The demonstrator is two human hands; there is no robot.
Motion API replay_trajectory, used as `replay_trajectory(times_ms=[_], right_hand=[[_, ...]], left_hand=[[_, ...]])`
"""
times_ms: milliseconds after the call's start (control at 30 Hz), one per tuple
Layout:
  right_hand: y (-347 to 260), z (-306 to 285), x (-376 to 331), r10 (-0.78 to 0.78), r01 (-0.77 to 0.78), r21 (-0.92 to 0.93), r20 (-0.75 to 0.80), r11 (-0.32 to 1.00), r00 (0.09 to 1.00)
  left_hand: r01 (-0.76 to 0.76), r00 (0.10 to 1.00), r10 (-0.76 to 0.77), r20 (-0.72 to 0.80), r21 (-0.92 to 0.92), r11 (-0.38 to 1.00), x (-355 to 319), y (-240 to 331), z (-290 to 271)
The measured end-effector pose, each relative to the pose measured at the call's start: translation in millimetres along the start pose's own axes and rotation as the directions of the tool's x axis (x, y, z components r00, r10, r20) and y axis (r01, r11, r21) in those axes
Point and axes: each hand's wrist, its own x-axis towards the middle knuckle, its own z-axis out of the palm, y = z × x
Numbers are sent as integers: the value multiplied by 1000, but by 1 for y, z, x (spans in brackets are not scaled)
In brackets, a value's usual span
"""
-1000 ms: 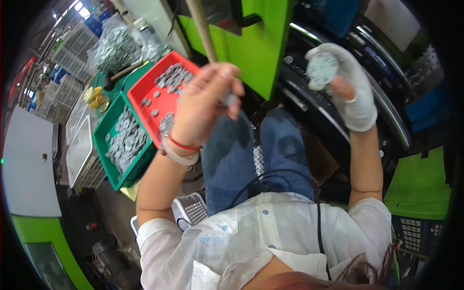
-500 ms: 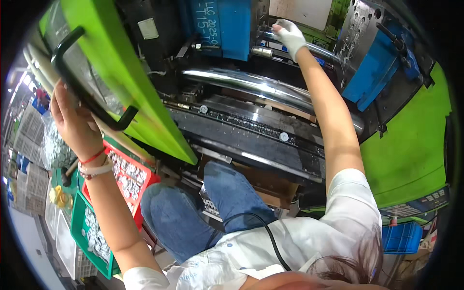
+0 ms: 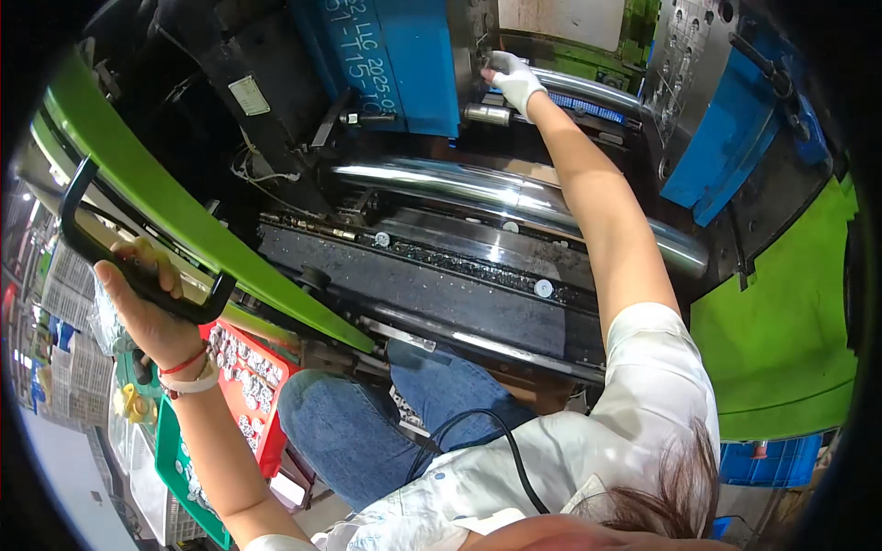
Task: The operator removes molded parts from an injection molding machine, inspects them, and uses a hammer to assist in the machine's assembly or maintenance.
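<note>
My left hand [image 3: 154, 308] is wrapped round the black handle [image 3: 81, 207] of the green machine door [image 3: 156, 193]. My right hand [image 3: 516, 84], in a white glove that leaves fingertips bare, reaches far into the machine. Its fingers are pinched together at the metal face [image 3: 470, 41] of the left blue mould half [image 3: 418, 69]; what they hold, if anything, is too small to make out. Across the gap stands the right mould half [image 3: 726, 138], with a pitted metal face. Thick shiny tie bars [image 3: 441, 184] run between the two sides, below my right forearm.
Small pale round pieces [image 3: 544, 288] lie on the machine bed [image 3: 413, 275]. To my left, a red tray [image 3: 292, 372] and a green tray [image 3: 165, 441] hold many small silvery parts. A blue crate [image 3: 772, 462] is at lower right. A black cable [image 3: 505, 432] crosses my lap.
The door has swung left, opening wider, with my left hand on its handle. My right hand has moved left to the mould face.
</note>
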Motion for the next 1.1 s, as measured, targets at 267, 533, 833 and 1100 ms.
replay_trajectory(times_ms=[267,533,833,1100], right_hand=[[-16,-11,-8,9,-9,18,-8,1000,1000],[-14,-14,-12,-47,49,78,-24,996,999],[-15,-10,-8,2,-2,-1,-24,1000,1000],[-24,-1,-8,16,-10,83,-75,996,997]], left_hand=[[-4,999,7,-39,71,997,-1,-2,-2],[10,997,1,-82,127,992,-2,-2,2],[-58,997,66,-34,199,978,0,-5,0],[-47,997,60,-52,218,975,-3,-4,1]])
